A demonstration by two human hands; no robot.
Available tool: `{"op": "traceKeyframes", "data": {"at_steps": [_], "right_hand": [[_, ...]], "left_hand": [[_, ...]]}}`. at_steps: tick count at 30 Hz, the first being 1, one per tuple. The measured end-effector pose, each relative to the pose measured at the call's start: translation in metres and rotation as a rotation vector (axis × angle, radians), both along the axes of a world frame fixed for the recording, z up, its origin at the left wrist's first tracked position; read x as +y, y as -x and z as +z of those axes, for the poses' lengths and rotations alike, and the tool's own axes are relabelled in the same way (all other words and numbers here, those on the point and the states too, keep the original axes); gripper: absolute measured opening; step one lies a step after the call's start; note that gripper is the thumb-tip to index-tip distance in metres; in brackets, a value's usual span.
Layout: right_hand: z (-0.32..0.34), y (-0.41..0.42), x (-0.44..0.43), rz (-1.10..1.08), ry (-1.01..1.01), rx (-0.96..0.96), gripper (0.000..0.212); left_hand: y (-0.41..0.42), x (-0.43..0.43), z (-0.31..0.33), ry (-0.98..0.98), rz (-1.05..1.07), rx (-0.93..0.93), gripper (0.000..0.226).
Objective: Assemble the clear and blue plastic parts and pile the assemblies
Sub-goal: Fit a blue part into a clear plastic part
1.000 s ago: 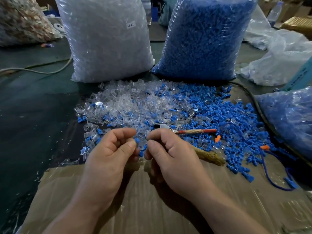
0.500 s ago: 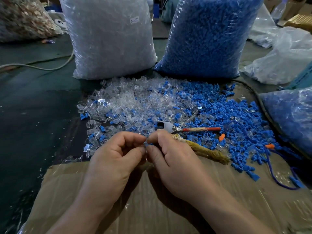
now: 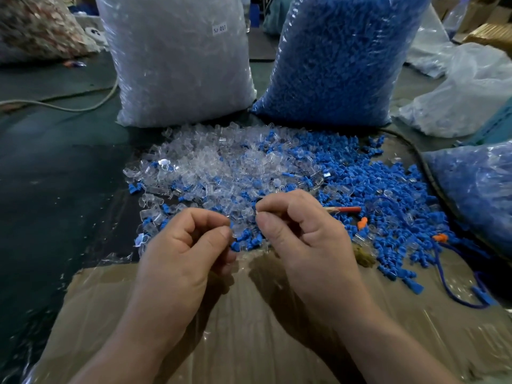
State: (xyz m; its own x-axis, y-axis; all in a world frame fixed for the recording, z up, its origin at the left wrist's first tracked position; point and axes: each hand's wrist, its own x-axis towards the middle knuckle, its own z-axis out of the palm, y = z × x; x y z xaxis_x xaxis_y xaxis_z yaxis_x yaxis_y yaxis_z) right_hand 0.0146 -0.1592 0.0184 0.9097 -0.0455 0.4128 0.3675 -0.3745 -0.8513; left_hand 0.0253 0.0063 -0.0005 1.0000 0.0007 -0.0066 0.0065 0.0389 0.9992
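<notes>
Left hand (image 3: 188, 245) and right hand (image 3: 302, 234) fingers pinched together, probably on parts (mostly hidden), over pile (image 3: 249, 167).

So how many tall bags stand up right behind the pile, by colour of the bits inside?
bag of clear parts: 1
bag of blue parts: 1
Total: 2

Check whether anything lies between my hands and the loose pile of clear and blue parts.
Nothing visible does. The left hand and right hand hover at the near edge of the mixed pile. A red-handled tool lies on the parts just beyond the right hand.
</notes>
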Motion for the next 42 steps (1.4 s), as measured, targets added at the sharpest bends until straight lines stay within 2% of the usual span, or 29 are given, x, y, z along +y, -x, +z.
{"op": "traceKeyframes", "data": {"at_steps": [4,9,13,15,22,25,27,30,33,36,40,42], "right_hand": [[-0.002,0.000,0.006,0.071,0.083,-0.082,0.007],[-0.003,0.000,0.001,0.047,0.193,-0.151,0.006],[-0.005,-0.001,0.001,0.059,0.259,-0.242,0.005],[-0.007,-0.001,0.001,0.067,0.265,-0.273,0.006],[-0.010,-0.005,-0.006,0.062,0.379,-0.220,0.014],[-0.006,-0.004,-0.007,0.101,0.455,-0.224,0.018],[-0.003,-0.006,-0.015,0.065,0.615,-0.175,0.027],[0.000,-0.011,-0.038,-0.179,0.813,0.134,0.057],[-0.004,-0.014,-0.058,-0.222,0.987,0.360,0.069],[-0.008,-0.014,-0.063,-0.194,1.044,0.401,0.069],[-0.007,-0.018,-0.064,-0.212,1.071,0.342,0.066],[-0.006,-0.019,-0.062,-0.225,1.066,0.320,0.064]], "left_hand": [[-0.001,-0.001,-0.002,0.008,0.010,-0.012,0.016],[-0.002,-0.007,-0.005,0.029,-0.051,-0.006,0.018],[-0.002,-0.007,-0.005,0.055,-0.042,-0.014,0.008],[-0.001,-0.007,-0.004,0.068,-0.044,-0.007,0.012],[-0.002,-0.012,0.000,0.141,-0.118,0.055,0.009],[-0.005,-0.013,0.001,0.084,-0.109,0.007,0.025],[-0.005,-0.014,0.001,0.064,-0.089,-0.003,0.027],[-0.007,-0.011,0.003,0.081,-0.064,0.004,0.023],[-0.006,-0.008,0.005,0.112,-0.078,0.020,0.015],[-0.005,-0.008,0.008,0.173,-0.083,0.052,0.016],[-0.006,-0.006,0.009,0.189,-0.071,0.056,0.014],[-0.005,-0.005,0.009,0.183,-0.068,0.069,0.022]]}}
